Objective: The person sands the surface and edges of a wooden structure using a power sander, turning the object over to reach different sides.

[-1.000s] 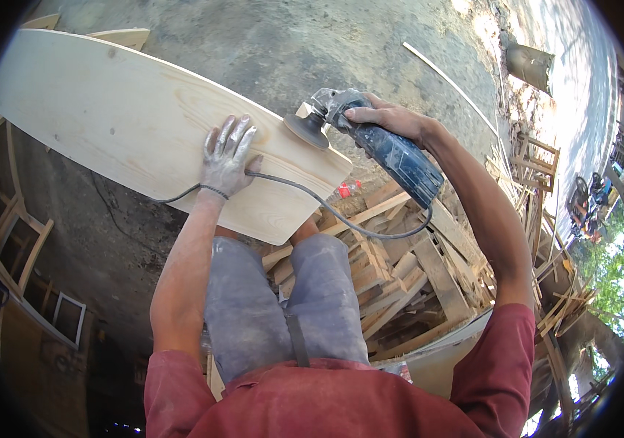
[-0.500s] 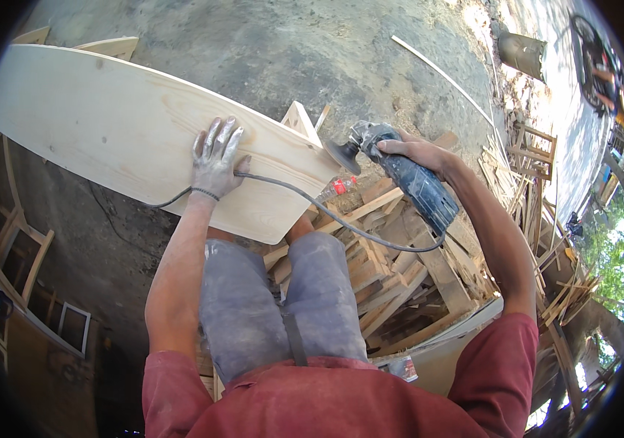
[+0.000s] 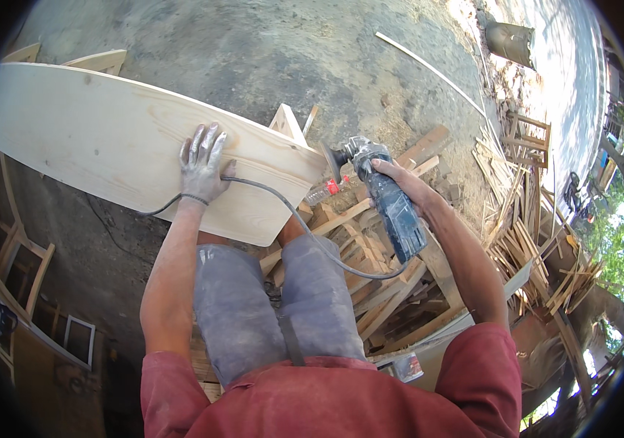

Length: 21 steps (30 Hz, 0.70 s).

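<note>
The long, pale, flat wooden board [image 3: 93, 125] has room over its left part. On its right part, a thin grey cord [image 3: 270, 189] is in the way. Past that end, a messy heap of brown wood scraps [image 3: 392, 299] blocks the ground.

One worker, two bare hands: a left hand [image 3: 204, 173] and a right hand [image 3: 405, 181], with one dark bracelet [image 3: 195, 198] between them. The count runs to one blue angle grinder [image 3: 393, 212], one disc [image 3: 334, 162], one grey power cord [image 3: 288, 199] and one pale wooden board [image 3: 129, 139]. Two timber ends, one at far left [image 3: 23, 53] and one beside it [image 3: 101, 61], show above the board, along with one angled wooden support [image 3: 288, 121]. Around them: one clear plastic bottle [image 3: 328, 189], one long thin strip [image 3: 431, 72], one cylindrical container [image 3: 510, 45] and one white-edged rectangular frame [image 3: 93, 349]. Two legs wear one pair of grey shorts [image 3: 319, 292]; one maroon shirt [image 3: 290, 401] has two sleeves. Wood offcuts [image 3: 438, 274] overlap too much to number.
</note>
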Motion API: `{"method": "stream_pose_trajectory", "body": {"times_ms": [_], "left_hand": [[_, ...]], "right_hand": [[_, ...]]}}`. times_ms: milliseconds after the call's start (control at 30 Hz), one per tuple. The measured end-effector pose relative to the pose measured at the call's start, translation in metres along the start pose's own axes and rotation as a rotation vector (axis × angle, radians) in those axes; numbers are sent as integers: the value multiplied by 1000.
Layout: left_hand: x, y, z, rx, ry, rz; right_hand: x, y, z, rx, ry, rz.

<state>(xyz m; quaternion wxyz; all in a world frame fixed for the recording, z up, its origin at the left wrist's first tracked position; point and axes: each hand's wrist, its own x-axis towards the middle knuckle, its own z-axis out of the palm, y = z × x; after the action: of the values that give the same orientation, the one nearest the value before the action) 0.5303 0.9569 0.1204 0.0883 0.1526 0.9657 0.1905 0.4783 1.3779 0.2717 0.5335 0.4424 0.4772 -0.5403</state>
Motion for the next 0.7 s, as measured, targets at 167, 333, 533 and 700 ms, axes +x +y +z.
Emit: {"method": "stream_pose_trajectory", "body": {"times_ms": [167,333,533,700], "left_hand": [[-1,-1,0,3,5,3],[1,0,2,4,25,18],[1,-2,3,51,31,40],[4,-3,7,63,11,84]], "right_hand": [[8,53,10,295,46,-20],[-3,82,34,637,-11,5],[2,115,53,832,-75,-52],[5,149,62,956,-86,-51]]}}
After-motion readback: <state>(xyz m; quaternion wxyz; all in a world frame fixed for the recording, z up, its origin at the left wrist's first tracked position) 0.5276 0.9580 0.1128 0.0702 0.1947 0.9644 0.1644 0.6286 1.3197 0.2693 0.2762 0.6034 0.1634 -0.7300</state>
